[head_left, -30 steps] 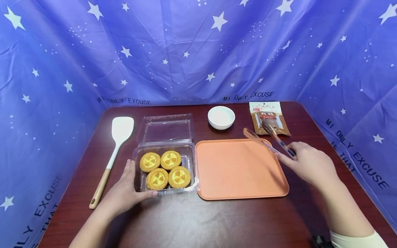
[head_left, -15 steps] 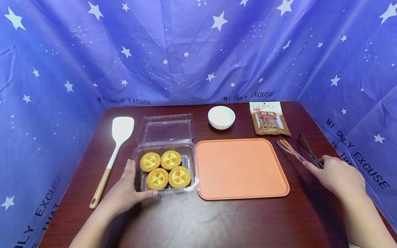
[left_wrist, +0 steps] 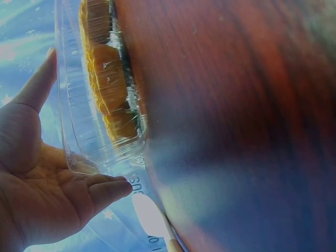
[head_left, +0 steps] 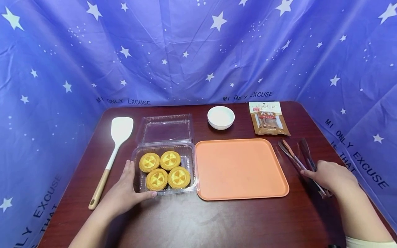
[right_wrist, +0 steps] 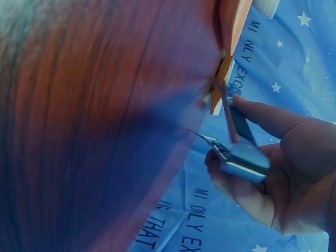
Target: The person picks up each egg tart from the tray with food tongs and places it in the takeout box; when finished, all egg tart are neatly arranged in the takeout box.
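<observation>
My left hand (head_left: 122,193) rests at the near left corner of a clear plastic container (head_left: 193,162), its fingers straight along the left side and the thumb at the front edge. Inside the container sit several round yellow tarts (head_left: 157,179), and its lid (head_left: 165,129) lies folded back. In the left wrist view the palm (left_wrist: 42,199) faces the container's corner. At the right, my right hand (head_left: 336,177) grips metal tongs (head_left: 293,157) between thumb and fingers. Their two arms are spread and point away from me, low over the table beside the tray.
An orange tray (head_left: 242,168) lies right of the container. Behind it stand a white bowl (head_left: 221,117) and a brown and white packet (head_left: 269,119). A white spatula (head_left: 116,146) with a wooden handle lies at the left. A blue starry curtain (head_left: 186,51) encloses the table (head_left: 192,224).
The tongs in my right hand have moved right, from over the tray to the table beside it, and then lower. My left hand stays at the container.
</observation>
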The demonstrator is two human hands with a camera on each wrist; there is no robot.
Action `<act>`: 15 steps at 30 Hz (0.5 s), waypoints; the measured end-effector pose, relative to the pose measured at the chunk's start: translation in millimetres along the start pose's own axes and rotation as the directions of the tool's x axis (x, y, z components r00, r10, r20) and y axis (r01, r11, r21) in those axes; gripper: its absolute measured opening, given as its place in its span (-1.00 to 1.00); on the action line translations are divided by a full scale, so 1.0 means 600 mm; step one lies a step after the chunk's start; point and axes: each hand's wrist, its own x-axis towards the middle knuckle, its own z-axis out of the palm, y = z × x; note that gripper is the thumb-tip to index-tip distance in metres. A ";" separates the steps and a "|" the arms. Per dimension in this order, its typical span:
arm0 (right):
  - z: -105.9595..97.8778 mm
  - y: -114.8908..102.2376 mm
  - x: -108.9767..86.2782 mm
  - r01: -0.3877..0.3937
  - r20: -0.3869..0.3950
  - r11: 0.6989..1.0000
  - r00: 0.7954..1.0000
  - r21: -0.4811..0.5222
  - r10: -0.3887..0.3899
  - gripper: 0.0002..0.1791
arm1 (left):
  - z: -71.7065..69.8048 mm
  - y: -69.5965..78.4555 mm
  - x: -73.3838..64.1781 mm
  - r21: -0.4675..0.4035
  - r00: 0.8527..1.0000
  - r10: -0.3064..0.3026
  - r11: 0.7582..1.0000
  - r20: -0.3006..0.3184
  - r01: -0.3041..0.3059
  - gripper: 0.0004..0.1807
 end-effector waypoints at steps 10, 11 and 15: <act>0.017 -0.005 0.009 0.041 0.007 0.999 0.999 0.023 -0.042 -0.39 | -0.001 0.001 0.000 -0.005 1.000 -0.008 1.000 0.005 0.008 0.57; 0.017 -0.006 0.009 0.042 0.010 0.999 0.999 0.022 -0.042 -0.39 | -0.001 0.001 0.000 -0.005 1.000 -0.008 1.000 0.005 0.008 0.57; 0.015 -0.008 0.009 0.047 0.018 0.999 0.999 0.020 -0.047 -0.40 | -0.001 0.001 -0.002 -0.007 1.000 -0.007 1.000 0.003 0.007 0.57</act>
